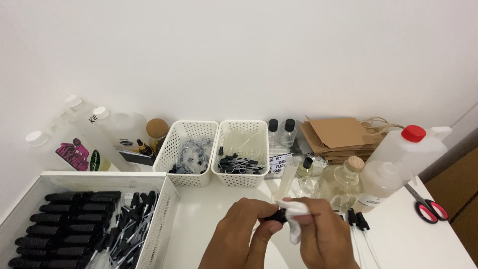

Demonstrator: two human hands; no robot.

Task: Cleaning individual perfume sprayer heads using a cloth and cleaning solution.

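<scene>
Hands meet at the near edge of a white table (209,209), low and just right of centre. Your left hand (244,234) pinches a small black bottle (277,215) between thumb and fingers, and your right hand (321,234) is closed around a white cloth (297,214) pressed against that bottle — the two hands touch over it. To the left sits a white tray (99,175) holding rows of black bottles (64,219) and a tangle of black spray pumps (130,224). Farther back, side by side, stand two white perforated baskets: the left basket (185,152) holds dark caps, the right basket (241,152) holds black pumps with thin clear tubes. Large translucent jugs (94,134) lean against the wall at far left. To the right of the baskets are two clear black-capped bottles (281,132), a stack of brown paper bags (341,137), a round glass flask with a wooden stopper (343,184) and a plastic jug with a red cap (408,149). Red-handled scissors (427,206) lie at far right — well apart from your hands. Loose pumps (358,221) lie just beside your right hand.
</scene>
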